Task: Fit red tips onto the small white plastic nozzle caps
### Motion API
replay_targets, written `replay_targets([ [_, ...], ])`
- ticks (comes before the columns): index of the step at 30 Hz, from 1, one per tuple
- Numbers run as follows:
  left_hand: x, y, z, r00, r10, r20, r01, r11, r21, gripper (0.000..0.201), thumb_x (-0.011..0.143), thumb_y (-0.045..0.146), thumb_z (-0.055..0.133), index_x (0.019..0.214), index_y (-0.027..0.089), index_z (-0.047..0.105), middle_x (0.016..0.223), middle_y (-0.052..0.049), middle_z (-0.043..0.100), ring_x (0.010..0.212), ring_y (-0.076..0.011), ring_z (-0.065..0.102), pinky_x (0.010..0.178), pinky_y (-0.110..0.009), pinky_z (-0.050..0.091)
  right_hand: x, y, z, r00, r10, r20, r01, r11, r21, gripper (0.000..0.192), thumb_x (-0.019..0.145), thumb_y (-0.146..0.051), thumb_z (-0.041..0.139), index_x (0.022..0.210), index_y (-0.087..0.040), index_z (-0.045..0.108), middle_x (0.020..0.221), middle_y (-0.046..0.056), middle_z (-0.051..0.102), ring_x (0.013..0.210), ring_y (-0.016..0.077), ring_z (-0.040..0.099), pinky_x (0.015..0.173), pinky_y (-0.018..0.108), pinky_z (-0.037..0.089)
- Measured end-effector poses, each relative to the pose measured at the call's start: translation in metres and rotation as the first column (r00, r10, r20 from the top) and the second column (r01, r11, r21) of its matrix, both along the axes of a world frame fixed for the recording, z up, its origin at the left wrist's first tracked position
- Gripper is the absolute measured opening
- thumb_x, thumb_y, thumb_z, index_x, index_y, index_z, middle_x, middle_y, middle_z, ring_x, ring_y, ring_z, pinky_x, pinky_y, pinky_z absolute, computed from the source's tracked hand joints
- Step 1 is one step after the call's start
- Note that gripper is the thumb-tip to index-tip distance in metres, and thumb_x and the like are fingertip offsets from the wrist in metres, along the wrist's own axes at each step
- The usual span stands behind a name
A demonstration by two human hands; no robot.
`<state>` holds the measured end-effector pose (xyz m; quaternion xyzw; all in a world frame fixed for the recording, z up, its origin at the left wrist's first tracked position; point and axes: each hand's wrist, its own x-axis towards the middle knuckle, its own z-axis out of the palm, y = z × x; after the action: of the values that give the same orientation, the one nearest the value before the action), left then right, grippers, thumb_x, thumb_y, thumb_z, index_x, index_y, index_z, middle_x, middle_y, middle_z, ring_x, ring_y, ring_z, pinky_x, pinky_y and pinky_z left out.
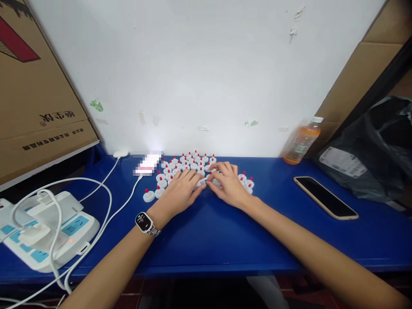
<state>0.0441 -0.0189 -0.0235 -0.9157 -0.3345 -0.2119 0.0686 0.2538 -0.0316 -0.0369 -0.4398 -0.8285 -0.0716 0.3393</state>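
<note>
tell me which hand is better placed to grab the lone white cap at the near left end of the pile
Left, likely. That white cap lies just outside the left hand, on its own side. The right hand sits past the left hand and would have to cross over it.

Small white round caps (148,196) with red nubs on top, clustered upright on blue tabletop (273,214) near the wall; several strays at cluster's left and right edges; one white piece (202,182) pinched between fingertips, details hidden.
</note>
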Motion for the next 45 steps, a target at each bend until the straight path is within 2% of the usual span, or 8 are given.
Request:
replay_targets([
  [3, 0.003, -0.005, 0.002, 0.999, 0.003, 0.036, -0.003, 1.0, 0.003, 0.03, 0.103, 0.037, 0.037, 0.118, 0.018, 0.054, 0.112, -0.008, 0.06, 0.106, -0.0253, 0.053, 0.094, -0.042, 0.043, 0.0, -0.002, 0.003, 0.964, 0.025, -0.263, -0.043, 0.997, -0.063, 0.014, 0.096, -0.031, 0.056, 0.089, -0.021, 0.064, 0.113, 0.006, 0.069, 0.106, 0.0232, 0.059, 0.094, 0.041, 0.037],
  [8, 0.009, -0.012, 0.002, 0.996, -0.031, 0.087, 0.032, 0.999, -0.011, 0.03, 0.104, 0.036, 0.034, 0.12, 0.018, 0.051, 0.114, -0.01, 0.06, 0.106, -0.0254, 0.054, 0.091, -0.042, 0.044, -0.003, -0.011, 0.006, 0.755, -0.002, -0.656, -0.214, 0.944, -0.249, 0.025, 0.095, -0.045, 0.055, 0.088, -0.021, 0.061, 0.075, 0.002, 0.068, 0.068, 0.0164, 0.062, 0.068, 0.03, 0.046],
  [14, 0.014, -0.018, 0.0, 0.991, -0.091, 0.1, 0.1, 0.991, -0.091, 0.029, 0.105, 0.034, 0.031, 0.117, 0.015, 0.049, 0.104, -0.01, 0.058, 0.095, -0.0245, 0.053, 0.084, -0.042, 0.047, -0.014, -0.018, 0.003, 0.637, 0.022, -0.77, -0.358, 0.893, -0.271, 0.032, 0.088, -0.05, 0.064, 0.079, -0.02, 0.06, 0.068, -0.001, 0.057, 0.062, 0.0124, 0.051, 0.06, 0.026, 0.041],
  [22, 0.019, -0.028, 0.0, 0.958, -0.149, 0.245, 0.192, 0.968, -0.16, 0.037, 0.103, 0.032, 0.038, 0.137, 0.019, 0.033, 0.124, -0.014, 0.054, 0.112, -0.0255, 0.056, 0.095, -0.045, 0.051, -0.017, -0.017, 0.006, 0.371, -0.13, -0.92, -0.495, 0.81, -0.314, 0.046, 0.068, -0.055, 0.08, 0.067, -0.02, 0.051, 0.054, -0.003, 0.058, 0.045, 0.0077, 0.04, 0.045, 0.023, 0.03],
  [29, 0.022, -0.028, -0.006, 0.948, -0.124, 0.293, 0.184, 0.965, -0.189, 0.056, 0.103, 0.035, 0.037, 0.152, 0.019, 0.014, 0.142, -0.02, 0.045, 0.132, -0.0293, 0.05, 0.107, -0.05, 0.047, -0.023, -0.021, 0.005, 0.355, -0.1, -0.929, -0.43, 0.866, -0.258, 0.045, 0.072, -0.051, 0.079, 0.063, -0.02, 0.049, 0.051, -0.005, 0.051, 0.045, 0.0068, 0.038, 0.044, 0.023, 0.029],
  [36, 0.023, -0.029, -0.004, 0.935, -0.139, 0.326, 0.228, 0.94, -0.253, 0.063, 0.104, 0.037, 0.035, 0.157, 0.026, 0.002, 0.157, -0.017, 0.033, 0.147, -0.0265, 0.033, 0.117, -0.049, 0.038, -0.026, -0.024, 0.004, 0.331, -0.119, -0.936, -0.476, 0.836, -0.274, 0.045, 0.075, -0.054, 0.076, 0.064, -0.021, 0.047, 0.051, -0.005, 0.051, 0.043, 0.0068, 0.036, 0.043, 0.023, 0.028],
  [41, 0.017, -0.027, -0.003, 0.957, -0.113, 0.268, 0.189, 0.942, -0.279, 0.061, 0.103, 0.04, 0.038, 0.156, 0.025, 0.012, 0.151, -0.016, 0.042, 0.137, -0.0264, 0.046, 0.11, -0.047, 0.045, -0.022, -0.024, 0.001, 0.46, -0.048, -0.887, -0.435, 0.858, -0.272, 0.04, 0.081, -0.051, 0.071, 0.07, -0.021, 0.047, 0.056, -0.006, 0.051, 0.049, 0.0087, 0.041, 0.049, 0.023, 0.034],
  [45, 0.008, -0.027, -0.006, 0.979, -0.047, 0.2, 0.088, 0.975, -0.202, 0.059, 0.1, 0.044, 0.044, 0.152, 0.022, 0.025, 0.137, -0.015, 0.054, 0.126, -0.0297, 0.053, 0.104, -0.052, 0.047, -0.016, -0.024, 0.0, 0.666, -0.021, -0.746, -0.292, 0.913, -0.286, 0.031, 0.086, -0.046, 0.066, 0.074, -0.021, 0.052, 0.061, -0.003, 0.054, 0.055, 0.0113, 0.045, 0.054, 0.026, 0.036],
])
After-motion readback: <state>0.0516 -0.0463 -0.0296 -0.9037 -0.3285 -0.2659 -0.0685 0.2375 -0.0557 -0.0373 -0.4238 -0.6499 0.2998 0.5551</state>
